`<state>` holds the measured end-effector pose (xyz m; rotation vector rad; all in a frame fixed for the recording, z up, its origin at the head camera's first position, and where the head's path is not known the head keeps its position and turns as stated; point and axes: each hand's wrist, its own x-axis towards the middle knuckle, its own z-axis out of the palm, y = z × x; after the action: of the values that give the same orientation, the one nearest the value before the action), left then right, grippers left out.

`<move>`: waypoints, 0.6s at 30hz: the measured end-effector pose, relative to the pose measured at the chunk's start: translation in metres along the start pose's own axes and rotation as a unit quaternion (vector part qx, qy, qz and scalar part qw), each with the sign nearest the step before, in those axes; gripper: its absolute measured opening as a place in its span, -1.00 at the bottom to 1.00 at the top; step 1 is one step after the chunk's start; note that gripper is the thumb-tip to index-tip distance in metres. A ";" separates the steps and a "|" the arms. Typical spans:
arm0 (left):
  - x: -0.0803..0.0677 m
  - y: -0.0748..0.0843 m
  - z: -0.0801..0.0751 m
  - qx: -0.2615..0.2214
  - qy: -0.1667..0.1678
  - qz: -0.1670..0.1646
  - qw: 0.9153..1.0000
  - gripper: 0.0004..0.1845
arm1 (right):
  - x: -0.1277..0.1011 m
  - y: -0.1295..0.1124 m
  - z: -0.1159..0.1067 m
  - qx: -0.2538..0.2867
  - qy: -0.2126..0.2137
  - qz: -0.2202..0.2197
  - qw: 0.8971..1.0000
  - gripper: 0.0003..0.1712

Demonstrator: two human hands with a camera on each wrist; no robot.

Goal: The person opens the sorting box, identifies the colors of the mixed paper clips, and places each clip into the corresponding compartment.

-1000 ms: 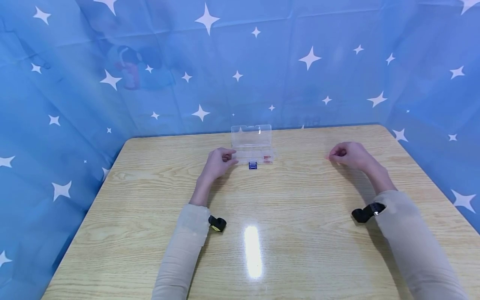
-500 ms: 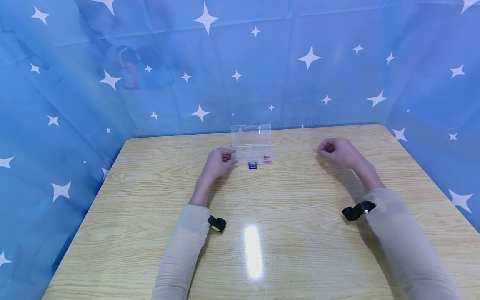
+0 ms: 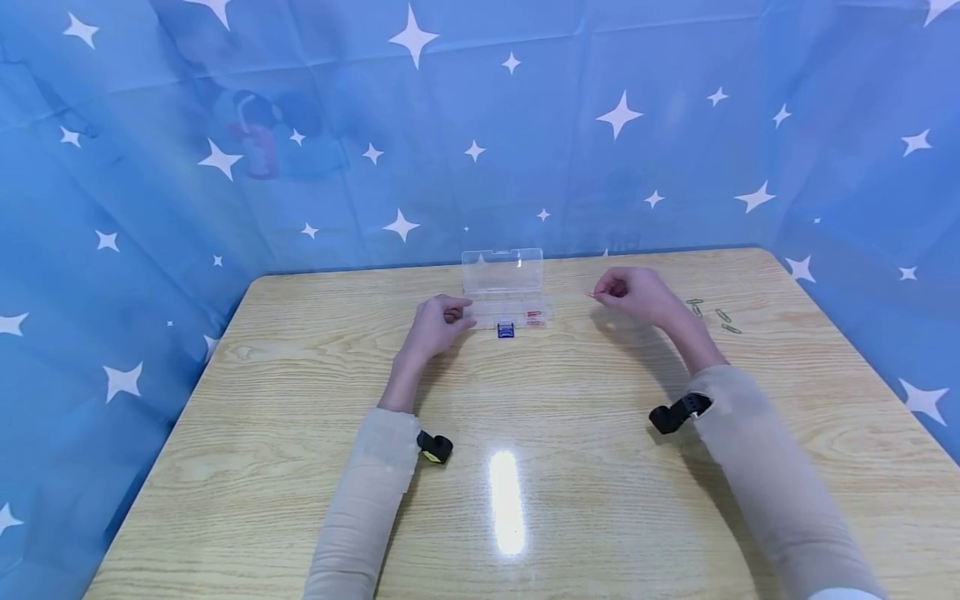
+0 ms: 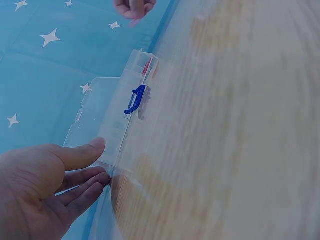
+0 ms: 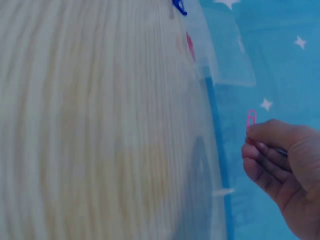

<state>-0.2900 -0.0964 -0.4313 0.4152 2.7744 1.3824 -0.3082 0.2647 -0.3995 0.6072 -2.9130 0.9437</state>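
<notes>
Clear plastic box open at tabletop back edge, red clips inside, blue latch in front. Left grip relaxed, touching box end. Right grip pinching pink paperclip beside box.

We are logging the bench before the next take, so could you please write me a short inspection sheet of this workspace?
Surface: wooden table, one bright glare patch.
Job's things: clear plastic box, lid open, blue latch; pink paper clip.
Clutter: loose paper clips near the right forearm.
Grippers: left hand touches the box's left end; right hand pinches the pink paper clip above the table.
Cables: nothing seen.
Surroundings: blue star-print cloth.
</notes>
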 end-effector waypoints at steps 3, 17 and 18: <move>0.000 0.000 0.001 -0.001 -0.001 0.000 1.000 -0.61 | 0.007 -0.008 0.005 0.006 0.000 -0.011 1.000 -0.89; -0.001 0.000 0.000 -0.005 -0.001 -0.001 1.000 -0.61 | 0.033 -0.055 0.034 0.036 -0.040 -0.052 0.997 -0.93; -0.001 0.000 0.000 -0.006 0.000 0.000 1.000 -0.61 | 0.035 -0.057 0.036 0.038 -0.044 -0.053 0.997 -0.93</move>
<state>-0.2894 -0.0960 -0.4313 0.4153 2.7636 1.3985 -0.3156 0.1896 -0.3922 0.8192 -2.8968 1.0447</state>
